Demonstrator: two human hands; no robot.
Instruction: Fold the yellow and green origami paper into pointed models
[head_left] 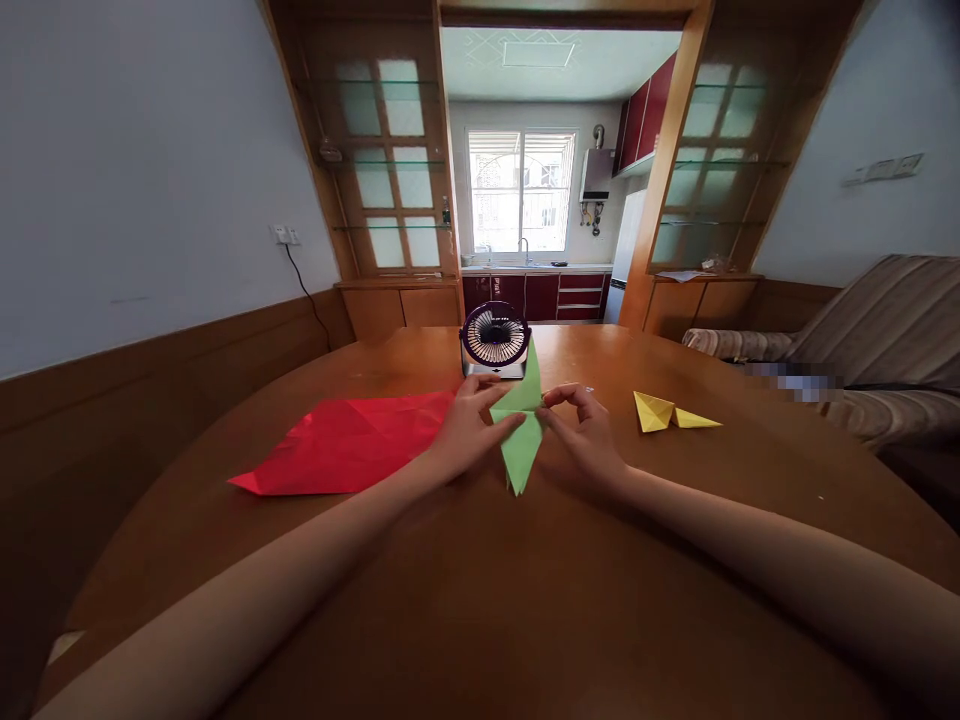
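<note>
Both hands pinch the green folded paper [523,425] at its middle, where it lies on the wooden table [480,600] just in front of the small fan [495,338]: left hand [466,432] from the left edge, right hand [589,432] apparently nipping the opposite flap, though its fingertips are hard to make out. Keeping the points aligned and pressing the crease flat against the tabletop would likely give a clean fold. Red paper [345,442] lies near the left hand.

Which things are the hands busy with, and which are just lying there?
Busy with:
- green paper, pinched by the left hand and the right hand

Just lying there:
- red paper, flat on the table
- yellow paper, already folded
- small fan, behind the green paper
</note>
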